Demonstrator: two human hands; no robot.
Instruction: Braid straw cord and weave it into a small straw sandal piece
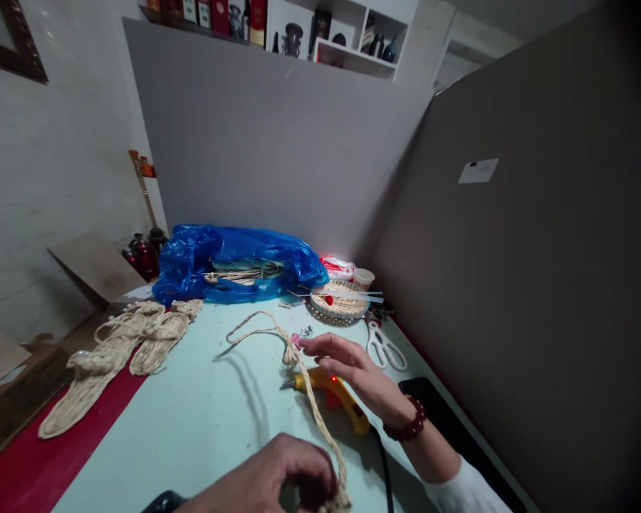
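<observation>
The braid runs far from the left hand, curled and pinching its near end; the right hand, loosely spread, gripping nothing, reaches in from the right.

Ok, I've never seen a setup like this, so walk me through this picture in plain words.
There is no machine here: these are a person's own two bare hands, seen by a camera worn on the head, looking forward and down. The left hand holds the lower end of a braided straw cord. The right hand, open, hovers over a yellow glue gun; its fingertips are near the cord, but I can't tell whether they touch. On the pale green table, woven sandals lie to the left, a blue plastic bag sits at the back, and a shallow basket and white-handled scissors are on the right.
</observation>
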